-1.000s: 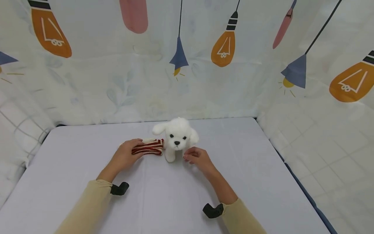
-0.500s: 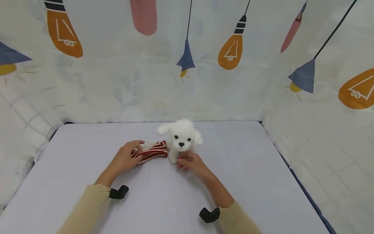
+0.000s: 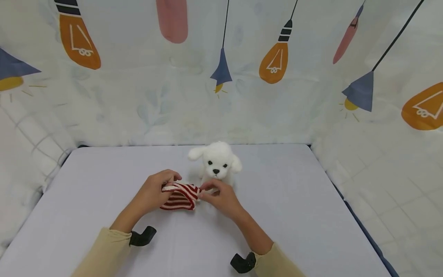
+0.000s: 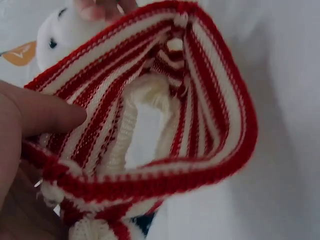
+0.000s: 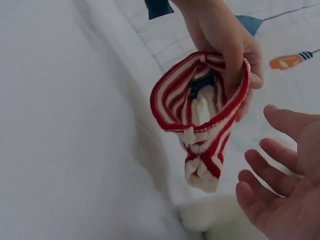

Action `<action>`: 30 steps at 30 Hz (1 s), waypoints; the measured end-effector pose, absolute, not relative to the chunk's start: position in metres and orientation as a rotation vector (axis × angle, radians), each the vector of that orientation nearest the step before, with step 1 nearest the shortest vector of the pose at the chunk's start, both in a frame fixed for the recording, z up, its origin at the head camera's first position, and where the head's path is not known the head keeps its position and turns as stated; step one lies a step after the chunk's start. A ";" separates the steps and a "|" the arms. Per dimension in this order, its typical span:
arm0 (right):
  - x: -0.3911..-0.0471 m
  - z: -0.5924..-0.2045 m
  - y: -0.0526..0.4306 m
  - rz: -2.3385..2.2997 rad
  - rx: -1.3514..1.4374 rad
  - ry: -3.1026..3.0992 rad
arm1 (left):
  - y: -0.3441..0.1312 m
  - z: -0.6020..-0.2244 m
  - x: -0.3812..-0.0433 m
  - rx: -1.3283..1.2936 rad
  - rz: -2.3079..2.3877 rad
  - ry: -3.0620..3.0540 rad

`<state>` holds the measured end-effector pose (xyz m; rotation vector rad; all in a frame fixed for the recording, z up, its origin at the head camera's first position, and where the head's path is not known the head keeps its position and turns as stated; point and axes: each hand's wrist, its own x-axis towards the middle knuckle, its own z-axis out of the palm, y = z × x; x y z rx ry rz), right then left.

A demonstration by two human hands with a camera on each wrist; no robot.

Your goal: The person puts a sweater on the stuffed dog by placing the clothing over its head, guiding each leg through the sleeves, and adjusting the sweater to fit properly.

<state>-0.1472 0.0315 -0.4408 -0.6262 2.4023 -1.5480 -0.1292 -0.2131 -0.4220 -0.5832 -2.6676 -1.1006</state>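
Red-and-white knit garment (image 3: 179, 201) is held over the tabletop (image 3: 194, 246), in front of the plush dog (image 3: 217, 161); its rim is pinched between thumb and fingers of the left hand (image 3: 155, 191). Fingers of the right hand (image 3: 223, 199) are spread, near the rim. Collapse of the opening is judged possible if that one-sided pinch is loosened. Counted: one garment, one dog, two hands.
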 end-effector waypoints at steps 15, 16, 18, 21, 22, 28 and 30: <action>-0.137 -0.444 0.036 -1.313 -1.046 2.234 | -0.181 -0.405 -0.118 -0.940 -1.249 -2.612; -0.137 -0.444 0.038 -1.299 -1.060 2.235 | -0.180 -0.406 -0.119 -0.954 -1.272 -2.611; -0.137 -0.446 0.041 -1.285 -1.054 2.261 | -0.179 -0.406 -0.120 -0.987 -1.342 -2.609; -0.139 -0.446 0.046 -1.318 -0.992 2.324 | -0.178 -0.407 -0.122 -1.011 -1.426 -2.613; -0.140 -0.445 0.048 -1.342 -0.960 2.340 | -0.177 -0.408 -0.123 -1.012 -1.449 -2.612; -0.143 -0.433 0.057 -1.523 -0.859 2.328 | -0.176 -0.411 -0.128 -1.045 -1.593 -2.547; -0.144 -0.432 0.060 -1.575 -0.849 2.297 | -0.176 -0.412 -0.130 -1.052 -1.660 -2.518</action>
